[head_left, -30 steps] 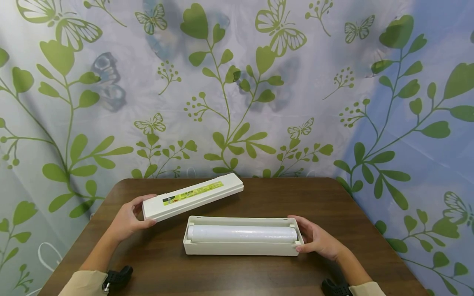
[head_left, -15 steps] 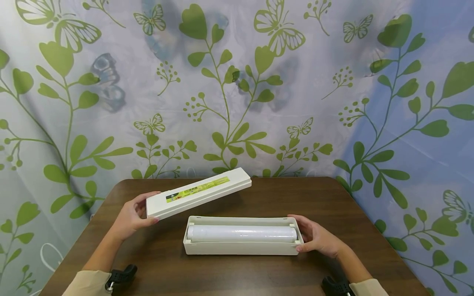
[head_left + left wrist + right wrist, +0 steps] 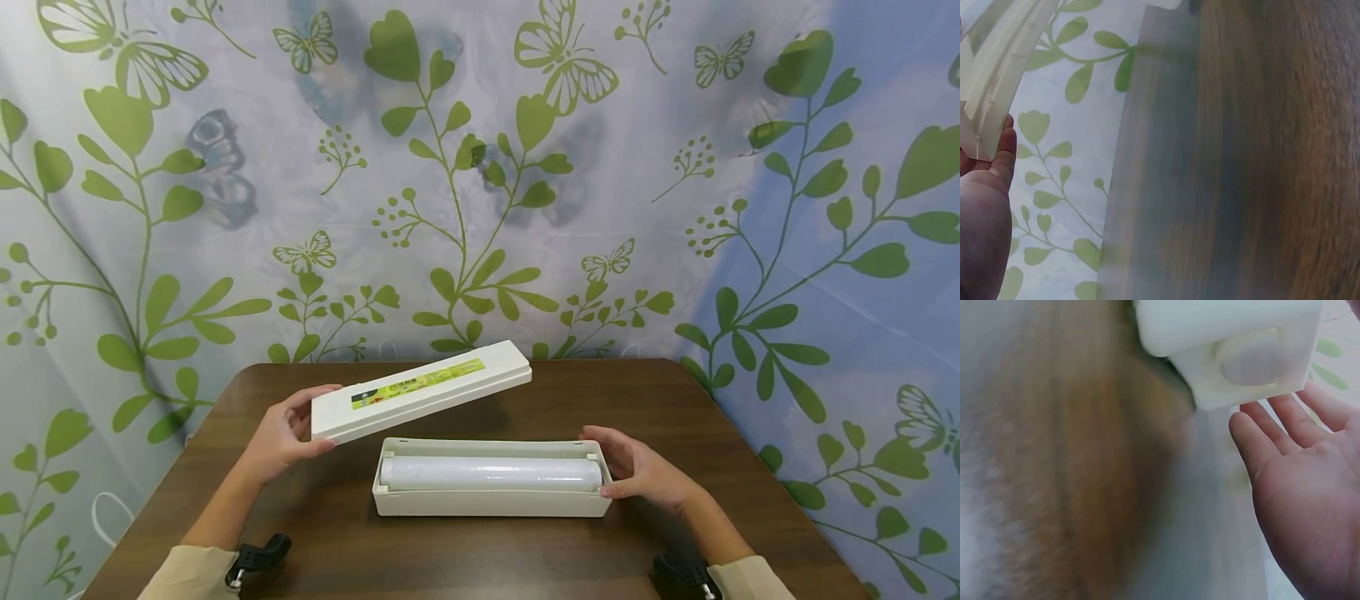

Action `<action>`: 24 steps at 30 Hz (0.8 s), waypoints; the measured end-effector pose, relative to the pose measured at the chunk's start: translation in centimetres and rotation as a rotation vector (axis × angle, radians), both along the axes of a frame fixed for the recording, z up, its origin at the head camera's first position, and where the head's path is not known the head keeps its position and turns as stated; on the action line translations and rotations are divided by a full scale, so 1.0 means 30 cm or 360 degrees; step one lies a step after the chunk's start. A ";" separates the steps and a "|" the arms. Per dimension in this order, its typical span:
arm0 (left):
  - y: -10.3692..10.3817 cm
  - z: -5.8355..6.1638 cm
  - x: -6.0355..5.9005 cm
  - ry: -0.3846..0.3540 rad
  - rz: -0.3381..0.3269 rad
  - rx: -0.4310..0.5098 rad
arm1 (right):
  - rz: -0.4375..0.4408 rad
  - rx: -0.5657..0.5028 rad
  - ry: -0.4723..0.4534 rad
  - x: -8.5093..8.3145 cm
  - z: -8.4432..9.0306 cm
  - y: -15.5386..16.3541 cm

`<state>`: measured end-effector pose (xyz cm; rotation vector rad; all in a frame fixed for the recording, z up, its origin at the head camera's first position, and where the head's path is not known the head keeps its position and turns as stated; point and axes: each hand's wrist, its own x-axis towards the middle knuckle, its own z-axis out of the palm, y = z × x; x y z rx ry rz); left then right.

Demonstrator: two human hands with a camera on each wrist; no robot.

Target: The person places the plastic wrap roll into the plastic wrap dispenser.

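Observation:
My left hand [image 3: 281,442] grips the left end of a long white lid [image 3: 450,392] with a green and yellow label, thumb in front and fingers behind. The lid is tilted, its right end higher, behind and above a white plastic-wrap box [image 3: 491,504]. Inside that box lies a roll of plastic wrap [image 3: 491,473], lengthwise and glossy. At the box's right end, my right hand [image 3: 652,475] spans the short side, thumb at the front corner and fingers by the back one. In the left wrist view the lid's hollow underside [image 3: 1004,69] shows at upper left.
Both things are at a brown wooden table [image 3: 480,558] with rounded back corners. Right behind its far edge hangs a curtain [image 3: 480,208] printed with green leaves and butterflies. Black straps with camera mounts [image 3: 258,557] sit at both wrists.
My left hand has carried the lid rightward and slightly up, toward the space behind the box. The right hand has shifted slightly up at the box's end, and the box has turned a touch.

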<state>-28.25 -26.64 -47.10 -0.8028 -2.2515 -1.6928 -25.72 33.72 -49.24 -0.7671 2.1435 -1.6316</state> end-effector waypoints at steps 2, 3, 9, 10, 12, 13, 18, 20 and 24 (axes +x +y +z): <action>0.009 0.001 -0.001 0.0004 -0.0018 0.0009 | -0.0021 0.0003 0.0029 -0.005 0.011 -0.003; 0.013 0.001 -0.002 0.0008 -0.0026 0.0012 | -0.0035 0.0003 0.0035 -0.008 0.018 -0.006; 0.031 0.003 -0.004 0.0008 -0.0053 0.0039 | -0.0043 -0.0047 0.0143 -0.038 0.066 -0.042; 0.033 0.003 -0.003 0.0006 -0.0054 0.0045 | -0.0042 -0.0058 0.0155 -0.044 0.076 -0.051; 0.036 0.004 -0.003 0.0010 -0.0061 0.0053 | -0.0051 -0.0072 0.0171 -0.057 0.096 -0.068; 0.037 0.004 -0.003 0.0010 -0.0065 0.0056 | -0.0057 -0.0075 0.0183 -0.064 0.106 -0.077; 0.046 0.008 -0.001 -0.0001 -0.0088 0.0087 | -0.0116 -0.0042 0.0244 -0.099 0.150 -0.115; 0.051 0.010 0.000 -0.0011 -0.0096 0.0106 | -0.0133 -0.0036 0.0256 -0.114 0.164 -0.130; 0.057 0.013 0.005 -0.0032 -0.0106 0.0135 | -0.0176 -0.0011 0.0249 -0.142 0.192 -0.162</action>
